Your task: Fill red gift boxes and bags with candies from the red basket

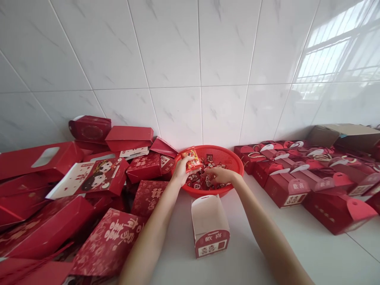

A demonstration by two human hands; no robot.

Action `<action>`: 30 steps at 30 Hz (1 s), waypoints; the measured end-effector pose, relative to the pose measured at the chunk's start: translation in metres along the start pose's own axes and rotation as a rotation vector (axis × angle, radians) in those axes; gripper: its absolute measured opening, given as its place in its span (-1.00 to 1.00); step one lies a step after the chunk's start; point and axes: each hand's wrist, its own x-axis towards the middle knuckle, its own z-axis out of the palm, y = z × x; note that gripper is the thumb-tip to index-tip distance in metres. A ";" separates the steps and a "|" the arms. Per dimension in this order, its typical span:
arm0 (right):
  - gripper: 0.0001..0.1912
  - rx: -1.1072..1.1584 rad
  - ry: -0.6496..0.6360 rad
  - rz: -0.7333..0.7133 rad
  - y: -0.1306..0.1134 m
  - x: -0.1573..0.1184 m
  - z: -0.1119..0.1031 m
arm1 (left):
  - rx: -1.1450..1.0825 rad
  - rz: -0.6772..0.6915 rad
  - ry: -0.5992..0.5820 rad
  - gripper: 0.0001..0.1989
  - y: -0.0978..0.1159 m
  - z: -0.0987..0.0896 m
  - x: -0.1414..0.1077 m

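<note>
Left hand pinching a red packet between thumb and fingers, mid-frame, over the basket's left side. Right hand down among small wrapped pieces, fingers curled; can't tell if gripping any. Red basket at centre, near tiled wall. Open box lower centre. Red cartons heaped left, closed boxes grouped right.
</note>
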 end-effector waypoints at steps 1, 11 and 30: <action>-0.53 -0.021 -0.052 -0.004 0.000 0.000 0.000 | 0.004 -0.017 -0.001 -0.87 0.000 0.000 0.000; -0.73 -0.104 0.010 0.061 -0.001 0.004 0.006 | 0.026 -0.088 -0.039 -0.84 -0.002 0.002 0.001; -0.51 0.651 0.555 -0.104 -0.006 -0.002 -0.004 | 0.103 -0.061 -0.139 -0.65 -0.001 0.005 -0.010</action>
